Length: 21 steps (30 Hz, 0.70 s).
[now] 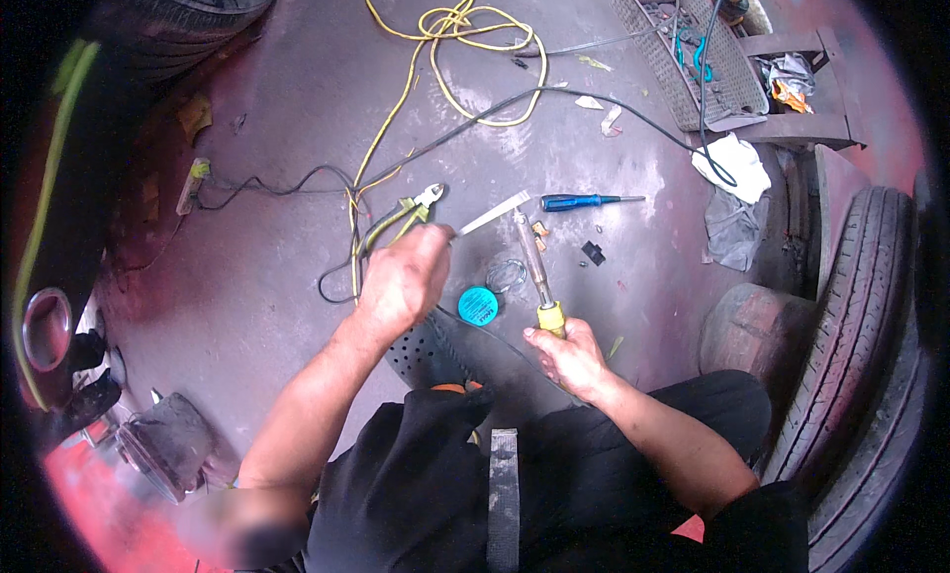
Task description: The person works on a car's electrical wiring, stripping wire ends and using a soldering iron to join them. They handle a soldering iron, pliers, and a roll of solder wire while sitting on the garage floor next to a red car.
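My left hand [404, 281] is closed around one end of a narrow, pale flat strip [493, 215], whose exact kind I cannot make out. In my right hand [572, 355] is a soldering iron [534, 261] by its yellow handle, the metal barrel pointing away from me. The iron's tip is close beside the strip's far end; whether they touch I cannot tell. Between my hands lie a round tin with a turquoise lid [478, 306] and a small coil of thin wire [506, 275]. Cutting pliers [421, 205] with yellow-green handles lie just beyond my left hand.
A blue screwdriver [584, 203] and a small black connector [593, 252] lie right of the iron. Yellow cable [404, 98] and black cable [465, 128] cross the floor. A grey crate [732, 88] is far right; tyres [841, 316] stand right, another tyre [188, 9] far left.
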Each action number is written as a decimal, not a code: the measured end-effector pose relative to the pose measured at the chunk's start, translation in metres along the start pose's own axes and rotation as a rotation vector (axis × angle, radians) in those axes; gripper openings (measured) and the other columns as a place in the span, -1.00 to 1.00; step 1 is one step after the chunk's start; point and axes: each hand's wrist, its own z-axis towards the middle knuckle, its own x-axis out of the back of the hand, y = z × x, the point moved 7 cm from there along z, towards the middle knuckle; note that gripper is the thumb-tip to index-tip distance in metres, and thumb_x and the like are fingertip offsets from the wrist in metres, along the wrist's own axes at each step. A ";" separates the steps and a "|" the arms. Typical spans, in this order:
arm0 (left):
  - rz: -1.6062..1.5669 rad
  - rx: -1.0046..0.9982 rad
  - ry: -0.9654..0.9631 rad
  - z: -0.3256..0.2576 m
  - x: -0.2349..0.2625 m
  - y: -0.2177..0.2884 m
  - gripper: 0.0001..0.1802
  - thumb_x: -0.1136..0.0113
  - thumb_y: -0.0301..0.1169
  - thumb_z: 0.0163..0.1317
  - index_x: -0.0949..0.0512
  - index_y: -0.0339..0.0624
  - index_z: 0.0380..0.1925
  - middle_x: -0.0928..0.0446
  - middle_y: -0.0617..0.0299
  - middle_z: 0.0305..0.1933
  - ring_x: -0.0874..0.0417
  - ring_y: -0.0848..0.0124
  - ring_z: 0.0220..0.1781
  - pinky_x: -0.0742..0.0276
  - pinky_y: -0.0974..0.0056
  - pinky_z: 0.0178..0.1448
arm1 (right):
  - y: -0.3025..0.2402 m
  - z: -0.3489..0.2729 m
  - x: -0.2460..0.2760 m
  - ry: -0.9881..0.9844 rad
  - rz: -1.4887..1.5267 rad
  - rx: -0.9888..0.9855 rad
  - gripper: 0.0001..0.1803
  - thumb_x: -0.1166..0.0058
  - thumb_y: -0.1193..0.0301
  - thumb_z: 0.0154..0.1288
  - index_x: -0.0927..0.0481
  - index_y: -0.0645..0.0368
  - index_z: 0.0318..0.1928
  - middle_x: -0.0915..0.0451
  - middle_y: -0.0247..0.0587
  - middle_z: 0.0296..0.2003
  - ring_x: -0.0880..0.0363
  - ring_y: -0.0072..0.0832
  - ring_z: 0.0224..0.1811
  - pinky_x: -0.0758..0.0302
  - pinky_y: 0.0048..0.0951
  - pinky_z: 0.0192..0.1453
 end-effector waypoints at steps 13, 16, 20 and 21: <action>0.176 0.188 -0.082 -0.013 -0.011 -0.039 -0.74 -0.04 -0.49 0.20 -0.48 -0.13 -0.08 -0.58 -0.04 -0.37 -0.65 -0.03 -0.37 -0.56 -0.07 -0.31 | 0.003 -0.001 -0.011 -0.111 0.080 -0.012 -0.79 -0.10 0.39 0.27 -0.42 0.11 -0.50 -0.33 -0.47 -0.72 -0.25 -0.64 -0.76 -0.17 -0.51 -0.69; 0.115 0.054 -0.074 -0.010 -0.007 -0.006 -0.75 -0.01 -0.50 0.21 -0.49 -0.13 -0.09 -0.57 -0.06 -0.39 -0.64 -0.05 -0.38 -0.55 -0.08 -0.30 | 0.004 -0.001 -0.004 -0.120 0.108 -0.024 -0.86 -0.09 0.40 0.25 -0.42 0.15 -0.39 -0.30 -0.44 -0.71 -0.23 -0.63 -0.76 -0.18 -0.50 -0.69; 0.132 0.198 0.079 -0.017 -0.005 -0.035 -0.75 0.01 -0.50 0.22 -0.48 -0.14 -0.09 -0.57 -0.05 -0.39 -0.65 -0.06 -0.36 -0.55 -0.10 -0.28 | 0.002 -0.009 -0.014 -0.173 0.080 -0.005 -0.86 -0.08 0.42 0.24 -0.42 0.17 -0.28 -0.28 -0.42 -0.69 -0.21 -0.63 -0.75 -0.18 -0.51 -0.68; 0.129 0.185 0.012 -0.018 -0.010 -0.028 -0.75 0.02 -0.50 0.22 -0.48 -0.14 -0.09 -0.58 -0.06 -0.37 -0.65 -0.07 -0.34 -0.55 -0.11 -0.27 | 0.004 -0.011 -0.011 -0.151 0.093 -0.017 -0.87 -0.08 0.40 0.24 -0.42 0.15 -0.35 -0.30 -0.44 -0.70 -0.22 -0.63 -0.75 -0.18 -0.51 -0.68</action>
